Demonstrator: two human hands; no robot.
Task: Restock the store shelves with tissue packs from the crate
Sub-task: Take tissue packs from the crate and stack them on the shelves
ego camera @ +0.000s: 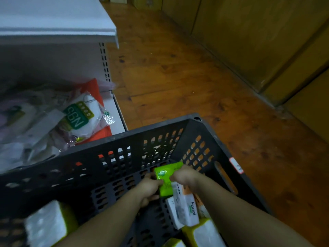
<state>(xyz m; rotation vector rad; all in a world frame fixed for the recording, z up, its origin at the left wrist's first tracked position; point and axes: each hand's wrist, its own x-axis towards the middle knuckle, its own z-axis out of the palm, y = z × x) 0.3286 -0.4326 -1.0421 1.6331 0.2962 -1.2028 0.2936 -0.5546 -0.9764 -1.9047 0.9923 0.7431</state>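
Note:
Both my hands reach into a dark slotted plastic crate [124, 147] at the bottom of the view. My left hand [151, 188] and my right hand [184, 176] grip a small bright green tissue pack [164, 177] from either side, near the crate's far right corner. Below it lies a white pack marked "Facial" [187, 209]. A white and green tissue pack [48, 223] sits at the crate's left, and two more [204, 234] lie at the bottom right. The white store shelf [58, 20] stands at the upper left.
The lower shelf [117, 113] beyond the crate holds bagged goods, among them an N95 mask packet [78, 116] on an orange sheet. Wooden floor [178, 77] stretches to the right. Brown cardboard boxes [258, 41] line the far right side.

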